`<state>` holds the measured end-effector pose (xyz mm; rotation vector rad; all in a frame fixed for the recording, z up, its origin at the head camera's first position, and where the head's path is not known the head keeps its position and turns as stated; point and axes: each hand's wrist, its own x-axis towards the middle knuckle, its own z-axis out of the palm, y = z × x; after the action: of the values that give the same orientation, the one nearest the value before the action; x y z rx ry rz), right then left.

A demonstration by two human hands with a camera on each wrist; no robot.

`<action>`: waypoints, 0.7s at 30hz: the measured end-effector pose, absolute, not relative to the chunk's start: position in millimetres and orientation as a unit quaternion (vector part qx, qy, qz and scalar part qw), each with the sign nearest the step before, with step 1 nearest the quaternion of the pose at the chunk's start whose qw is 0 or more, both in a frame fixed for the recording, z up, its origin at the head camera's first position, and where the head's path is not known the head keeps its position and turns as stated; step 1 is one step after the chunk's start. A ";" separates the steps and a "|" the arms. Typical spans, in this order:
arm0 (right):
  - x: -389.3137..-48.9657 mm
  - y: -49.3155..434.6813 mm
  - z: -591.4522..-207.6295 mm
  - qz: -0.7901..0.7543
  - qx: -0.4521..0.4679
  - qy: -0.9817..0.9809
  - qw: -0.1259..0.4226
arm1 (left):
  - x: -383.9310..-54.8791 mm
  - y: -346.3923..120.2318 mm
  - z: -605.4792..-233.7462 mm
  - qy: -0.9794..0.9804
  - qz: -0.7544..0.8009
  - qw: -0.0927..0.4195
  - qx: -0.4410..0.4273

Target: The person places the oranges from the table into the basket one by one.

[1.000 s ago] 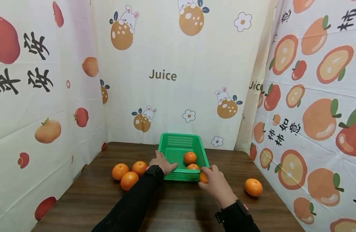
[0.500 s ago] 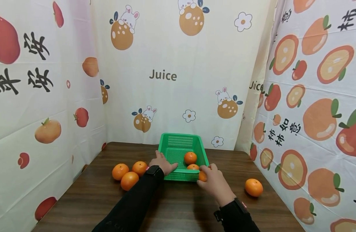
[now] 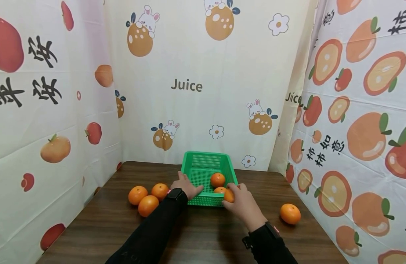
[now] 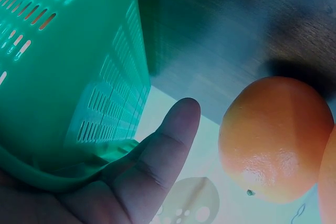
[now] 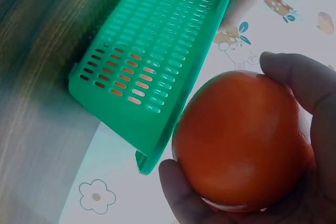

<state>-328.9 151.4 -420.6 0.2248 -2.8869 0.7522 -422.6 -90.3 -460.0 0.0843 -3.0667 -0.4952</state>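
Head view showed the right hand (image 3: 244, 205) with its grip clamped round an orange (image 3: 228, 195) — thumb on the near side, fingers on the far side. That fruit was at the near right corner of a green basket (image 3: 205, 200), so close to the rim that I couldn't tell whether the two touched. From the right wrist, its rounded skin filled the space between the curved digits.

The left hand (image 3: 186, 187) had its grip spread wide, thumb well apart from the fingers, resting at the basket's near left corner; the left wrist view had one digit straight beside the wall.

Both forearms reached forward over the dark wooden desk (image 3: 203, 234) in black sleeves, the left one (image 3: 150, 231) slanting inward to the right, the right one (image 3: 272, 244) slanting inward to the left.

Two oranges (image 3: 217, 180) sat in the basket's right side — three more (image 3: 148, 205) clustered left of it, and a lone one (image 3: 290, 214) lay well apart at the right.
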 end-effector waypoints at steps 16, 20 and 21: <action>-327.5 154.2 -423.3 0.251 0.085 -0.960 0.094 | -420.8 -89.4 -458.4 -0.987 -0.158 0.007 0.026; -328.4 155.1 -424.7 0.249 0.091 -0.958 0.108 | -420.0 -89.8 -456.1 -0.987 -0.160 0.004 0.028; -329.0 155.4 -425.2 0.248 0.091 -0.958 0.110 | -419.7 -90.0 -455.5 -0.987 -0.160 0.005 0.028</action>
<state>-329.0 155.4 -425.2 0.2670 -2.8156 0.7289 -419.7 -90.0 -455.5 0.0889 -3.0898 -0.5012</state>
